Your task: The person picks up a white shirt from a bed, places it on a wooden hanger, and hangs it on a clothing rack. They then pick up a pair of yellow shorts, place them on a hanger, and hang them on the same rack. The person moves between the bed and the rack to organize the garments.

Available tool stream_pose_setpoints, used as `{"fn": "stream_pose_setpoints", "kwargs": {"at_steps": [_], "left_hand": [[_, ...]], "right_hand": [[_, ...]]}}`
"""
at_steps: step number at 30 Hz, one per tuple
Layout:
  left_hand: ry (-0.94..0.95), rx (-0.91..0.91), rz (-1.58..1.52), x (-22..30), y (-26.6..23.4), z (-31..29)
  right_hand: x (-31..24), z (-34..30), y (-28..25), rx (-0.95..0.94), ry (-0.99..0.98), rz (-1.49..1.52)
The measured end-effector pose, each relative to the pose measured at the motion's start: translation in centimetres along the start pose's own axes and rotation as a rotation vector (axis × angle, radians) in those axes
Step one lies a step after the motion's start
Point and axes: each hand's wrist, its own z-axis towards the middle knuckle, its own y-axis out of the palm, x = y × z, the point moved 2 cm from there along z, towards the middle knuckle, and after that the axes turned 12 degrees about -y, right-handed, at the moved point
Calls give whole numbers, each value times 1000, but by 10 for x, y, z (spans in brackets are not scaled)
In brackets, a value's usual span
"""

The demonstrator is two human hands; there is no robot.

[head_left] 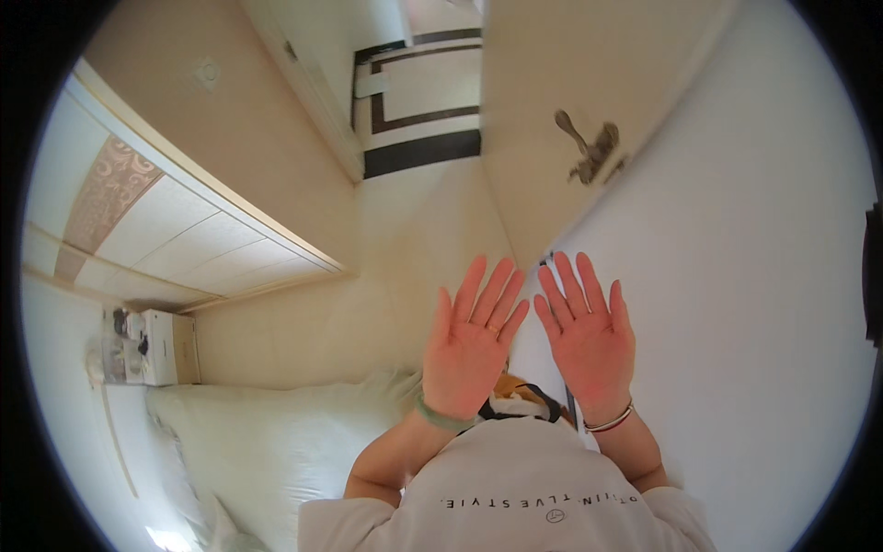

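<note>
Both palms face up in front of my chest, side by side and slightly apart, with nothing in them. My left hand (469, 354) is open, its fingers spread; a ring (493, 329) sits on one finger and a pale green bangle (443, 416) circles that wrist. Fingers stretched out, my right hand (591, 354) is open too, and a silver bracelet (611, 419) hangs at its wrist. Past the fingertips, an opened cream door (552, 83) carries a bronze lever handle (589, 147); neither hand touches it. Below the hands is my white T-shirt (524, 469) with dark lettering.
At the left lies a bed with a pale green cover (276, 432). A white box (166, 347) stands beyond it, near a panelled wardrobe (184, 221). Ahead, the beige floor (414, 230) runs to a doorway with dark-bordered tiles (428, 87). A white wall (754, 304) rises on the right.
</note>
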Motion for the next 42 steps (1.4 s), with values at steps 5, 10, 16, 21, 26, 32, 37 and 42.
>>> {"fn": "stream_pose_setpoints", "kwargs": {"at_steps": [5,10,16,21,26,32,37,42], "left_hand": [[189,67,-35,40,-9,40],[334,94,-84,92,-25,87],[389,74,-117,190,-44,163],[347,56,-87,306,-36,236],[293,18,-52,396,-32,333],[117,-4,-31,458,-52,467],[84,-33,-56,538,-72,570],[225,23,-35,631,-73,667]], "right_hand": [[21,93,16,-105,164,-33],[60,176,22,-119,283,-12],[117,293,50,-145,338,-1],[161,400,95,-158,289,-44],[177,514,125,-122,184,0],[184,641,112,-68,61,52],[207,762,121,-79,2,26],[238,918,158,-173,135,20]]}}
